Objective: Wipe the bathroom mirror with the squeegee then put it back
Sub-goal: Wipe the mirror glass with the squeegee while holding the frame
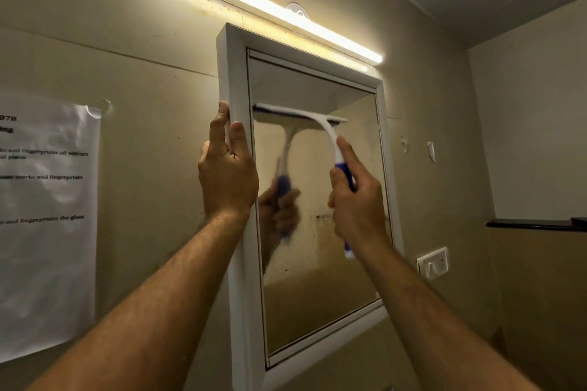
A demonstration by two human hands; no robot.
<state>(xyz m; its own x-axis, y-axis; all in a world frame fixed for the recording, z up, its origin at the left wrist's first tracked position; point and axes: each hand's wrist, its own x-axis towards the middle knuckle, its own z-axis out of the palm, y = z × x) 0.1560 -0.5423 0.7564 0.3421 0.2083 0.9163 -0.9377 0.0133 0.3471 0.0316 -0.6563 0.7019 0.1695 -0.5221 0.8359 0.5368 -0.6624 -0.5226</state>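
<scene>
Wipe in progress; my right hand is wrapped tight round the blue grip of the squeegee, fingers curled about the handle, forefinger laid up along the white neck; blade lies roughly level against the mirror, in the upper part of the glass, well below the top of the frame and spanning from the left edge to about two thirds across.

My left hand steadies the mirror frame on its left side; fingers straight and extended up along the white edge, pressing it, not curled round anything.

Glass condition, as far as visible: hazy film and streaks over the middle and lower area; dark smudges near the right edge at mid height; the band above the blade looks somewhat cleaner, but the reflection of the ceiling makes that hard to judge.

Estimate: early to middle of the wiping step; most of the pane below the blade appears still to be done; the right strip beside the blade end also looks uncovered.

Remaining: finish the glass, then return the squeegee; a white hook plate sits on the wall right of the mirror; whether that is its place I cannot tell.
</scene>
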